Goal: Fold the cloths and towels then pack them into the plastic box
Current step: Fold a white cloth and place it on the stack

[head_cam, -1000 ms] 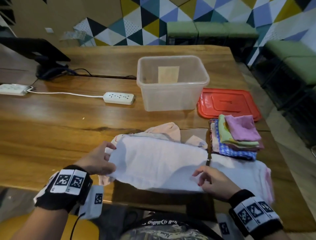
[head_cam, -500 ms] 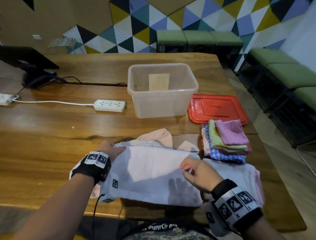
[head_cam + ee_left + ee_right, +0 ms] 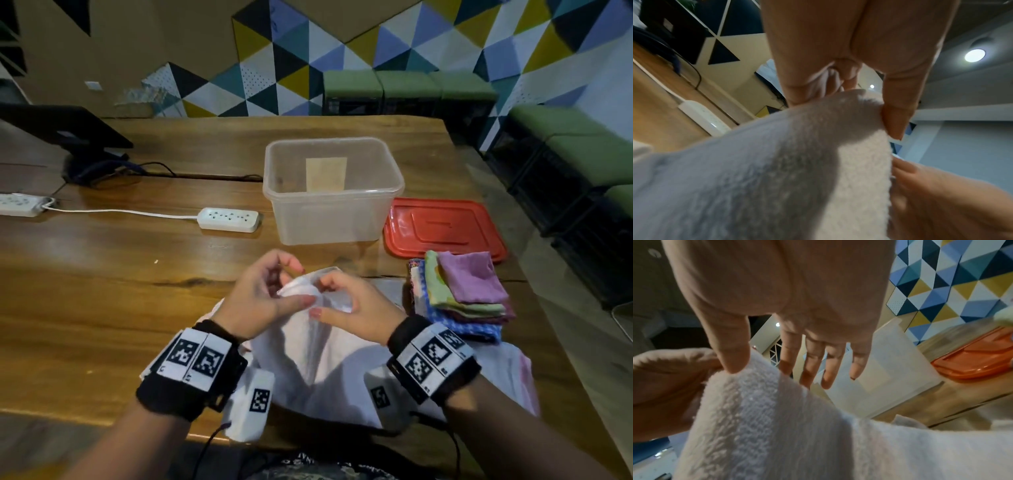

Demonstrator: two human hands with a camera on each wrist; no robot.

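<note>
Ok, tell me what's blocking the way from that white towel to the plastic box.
Nothing visible. Both the left hand and the right hand pinch the white towel just in front of the plastic box, which stands open. Its red lid and the folded cloth stack lie off to the right.

Far wall with colourful triangle mosaic pattern [image 3: 342,51]; green cushioned bench seats [image 3: 407,85] along far and right walls; long brown wooden table [image 3: 102,291]; round ceiling lamp [image 3: 974,55] lit.
</note>
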